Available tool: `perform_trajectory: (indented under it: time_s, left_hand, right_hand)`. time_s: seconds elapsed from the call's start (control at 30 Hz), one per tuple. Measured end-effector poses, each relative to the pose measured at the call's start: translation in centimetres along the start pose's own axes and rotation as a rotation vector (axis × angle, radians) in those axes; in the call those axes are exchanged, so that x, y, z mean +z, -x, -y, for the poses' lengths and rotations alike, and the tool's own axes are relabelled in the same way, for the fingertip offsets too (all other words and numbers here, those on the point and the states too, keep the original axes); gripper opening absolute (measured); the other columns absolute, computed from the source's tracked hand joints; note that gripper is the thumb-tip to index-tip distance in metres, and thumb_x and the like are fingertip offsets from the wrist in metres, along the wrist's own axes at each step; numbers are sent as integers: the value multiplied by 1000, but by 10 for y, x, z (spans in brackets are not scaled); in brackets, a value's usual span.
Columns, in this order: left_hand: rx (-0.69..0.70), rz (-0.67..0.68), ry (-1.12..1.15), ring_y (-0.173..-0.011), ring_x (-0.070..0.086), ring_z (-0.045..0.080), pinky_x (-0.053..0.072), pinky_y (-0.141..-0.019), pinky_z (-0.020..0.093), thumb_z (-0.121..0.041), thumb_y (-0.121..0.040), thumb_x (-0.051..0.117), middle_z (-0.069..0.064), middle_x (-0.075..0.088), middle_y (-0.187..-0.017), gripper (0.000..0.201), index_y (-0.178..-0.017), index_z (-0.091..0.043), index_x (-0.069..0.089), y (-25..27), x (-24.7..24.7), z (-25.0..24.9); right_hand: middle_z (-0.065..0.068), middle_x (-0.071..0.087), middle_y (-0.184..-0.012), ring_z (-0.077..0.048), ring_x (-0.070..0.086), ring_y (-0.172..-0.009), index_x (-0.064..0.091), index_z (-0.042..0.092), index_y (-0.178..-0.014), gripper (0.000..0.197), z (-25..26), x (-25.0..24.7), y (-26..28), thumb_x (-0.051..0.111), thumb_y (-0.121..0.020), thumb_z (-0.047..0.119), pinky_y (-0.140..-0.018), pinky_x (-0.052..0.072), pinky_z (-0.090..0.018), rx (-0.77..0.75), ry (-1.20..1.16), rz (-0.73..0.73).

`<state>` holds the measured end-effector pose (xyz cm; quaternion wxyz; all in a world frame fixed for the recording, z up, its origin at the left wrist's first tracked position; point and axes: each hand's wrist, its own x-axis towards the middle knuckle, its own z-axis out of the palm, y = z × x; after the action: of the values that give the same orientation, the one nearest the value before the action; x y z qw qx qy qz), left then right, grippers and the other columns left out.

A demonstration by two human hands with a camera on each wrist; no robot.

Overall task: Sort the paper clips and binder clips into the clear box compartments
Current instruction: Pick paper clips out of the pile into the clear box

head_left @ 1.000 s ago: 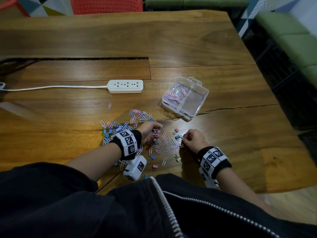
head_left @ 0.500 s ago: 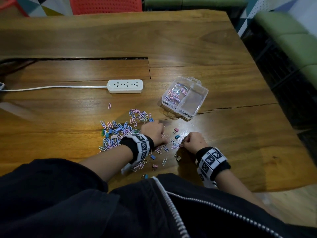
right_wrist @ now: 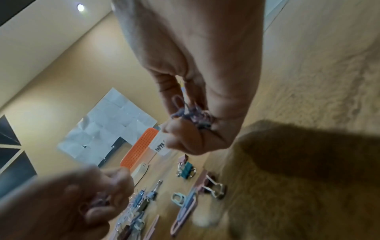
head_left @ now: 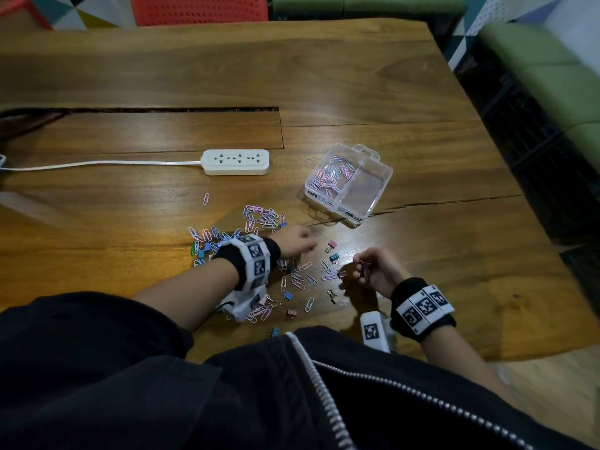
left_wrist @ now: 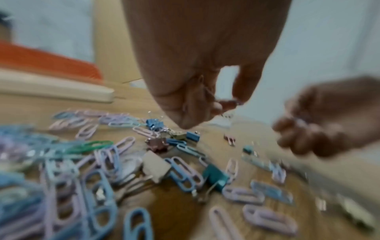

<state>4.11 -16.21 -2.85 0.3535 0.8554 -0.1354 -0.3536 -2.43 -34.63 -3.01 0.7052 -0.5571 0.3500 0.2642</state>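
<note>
the right hand (head_left: pixel 376 269) fingers clench a light, tangle-prone bunch of paper clips (right_wrist: pixel 191 113) at centre frame, the left hand (head_left: pixel 297 243) pinches more over the bench (head_left: pixel 422 254) scatter below the clear box (head_left: pixel 349 186); stiff, slippery wire, best pinched flat.

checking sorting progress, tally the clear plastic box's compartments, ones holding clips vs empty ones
compartment holding pastel paper clips: 1
empty clear compartment: 1
total: 2
</note>
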Motion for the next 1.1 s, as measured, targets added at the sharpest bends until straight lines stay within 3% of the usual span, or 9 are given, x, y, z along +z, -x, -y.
perform_trajectory:
  time_s: [0.13,0.33,0.47,0.57,0.63,0.73,0.9,1.0,1.1]
  left_hand:
    - [-103,199,789,-34,37,6,29,-32,10,0,-81,25,2,52,-57,26,-61,-10,38,7,-8,7]
    - [-124,306,1056,-34,44,8,31,-30,9,-18,-86,38,5,60,-54,29,-60,-10,45,13,5,13]
    - [-202,167,575,-34,41,2,30,-32,13,-19,-96,38,-1,48,-60,28,-70,-14,48,8,9,8]
    - [-110,58,91,-69,53,14,44,-61,24,-20,-99,32,6,59,-86,28,-91,-11,57,7,12,10]
    - [-34,-5,-226,-91,56,22,44,-81,31,-28,-99,31,9,61,-104,33,-105,-8,56,11,13,10]
    - [25,-71,-543,-95,57,22,44,-80,32,-49,-89,46,5,61,-106,40,-105,-13,53,15,16,14]
    - [26,-79,-620,-103,57,22,46,-84,34,-44,-86,55,3,60,-111,38,-107,-13,52,10,26,19]
    - [18,-66,-667,-100,58,25,50,-86,39,-35,-93,45,7,61,-108,30,-106,-9,53,10,28,14]
    - [25,-41,-681,-94,58,27,49,-82,37,-25,-94,38,10,61,-102,25,-100,-7,54,11,26,12]
  right_hand:
    - [2,47,-50,-11,37,-45,47,15,-56,36,-3,6,1,53,-88,32,-48,29,-20,-2,409,-3]
    - [2,52,-61,-6,47,-53,52,14,-62,29,-13,17,3,61,-86,29,-41,33,-14,-122,917,-146]
    - [-4,52,-68,-16,50,-66,56,8,-72,29,-10,14,-7,55,-89,32,-60,41,-24,-236,1041,-255]
    - [-8,59,-83,-17,52,-77,59,6,-86,23,-8,7,-11,44,-95,21,-70,42,-27,-270,1003,-253]
    - [-7,60,-85,-14,50,-73,56,8,-97,18,-7,4,-8,39,-96,13,-62,41,-22,-291,920,-201]
    - [0,48,-65,-13,48,-62,45,16,-104,18,-7,6,1,35,-96,4,-42,35,-12,-266,713,-42]
    - [0,44,-62,-2,33,-34,52,16,-83,23,-8,11,1,36,-94,4,-34,23,-13,-177,514,79]
    - [3,40,-60,-6,33,-38,53,17,-67,28,-6,18,2,42,-92,23,-36,23,-15,-84,354,79]
    - [2,48,-62,-10,43,-53,51,17,-65,29,-9,26,2,51,-90,32,-50,33,-21,-196,626,-33]
